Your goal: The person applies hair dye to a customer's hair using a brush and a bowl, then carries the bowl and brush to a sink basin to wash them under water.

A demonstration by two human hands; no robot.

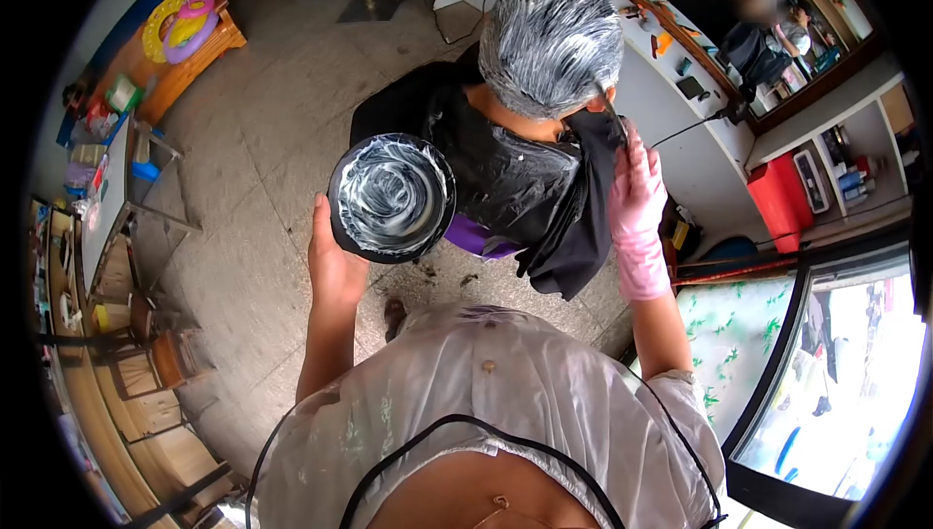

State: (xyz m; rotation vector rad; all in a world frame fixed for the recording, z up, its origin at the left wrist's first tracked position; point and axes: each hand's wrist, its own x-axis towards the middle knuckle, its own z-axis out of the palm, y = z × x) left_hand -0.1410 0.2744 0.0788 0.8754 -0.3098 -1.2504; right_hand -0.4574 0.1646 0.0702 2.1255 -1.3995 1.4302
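My left hand [335, 262] is closed around the side of a black bowl [391, 255], which holds swirled white cream [394, 191]. A pink glove covers my right hand [637, 184], raised beside a seated person's head. Its fingers grip a thin dark tool, seemingly a hair dye brush [611, 113], whose tip meets the hair near the ear; the brush end is hard to make out. White cream coats the person's short grey hair [549, 38]. A black cape [510, 174] drapes the shoulders, with smears on its shiny back.
A white counter [646, 48] with a mirror [777, 34] runs along the right. Beneath stands a red container [780, 201] by shelves. A cord crosses the counter. At left are a wooden bench [209, 38] with swim rings [185, 29] and a table [107, 204].
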